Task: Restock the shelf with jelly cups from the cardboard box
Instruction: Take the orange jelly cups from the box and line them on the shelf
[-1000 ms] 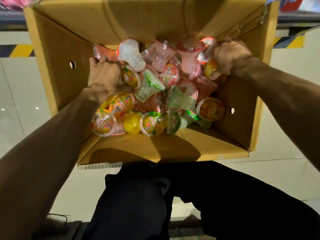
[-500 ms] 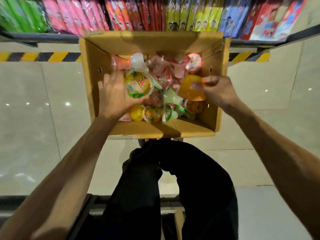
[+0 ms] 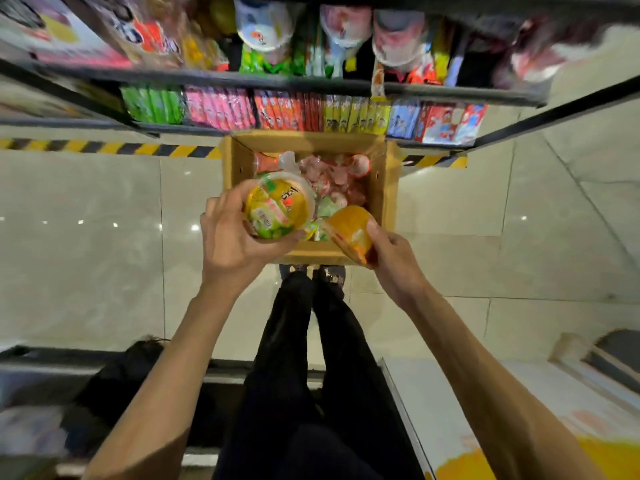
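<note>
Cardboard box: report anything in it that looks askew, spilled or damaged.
The jelly cups in the cardboard box lie in a loose jumble, tipped every way rather than stacked. No spill or damage shows.

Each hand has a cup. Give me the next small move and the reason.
Probably lift both cups up toward the upper shelf. The left hand grips a yellow-lidded jelly cup and the right hand grips an orange jelly cup, both above the cardboard box, and similar cups already sit on that shelf.
</note>
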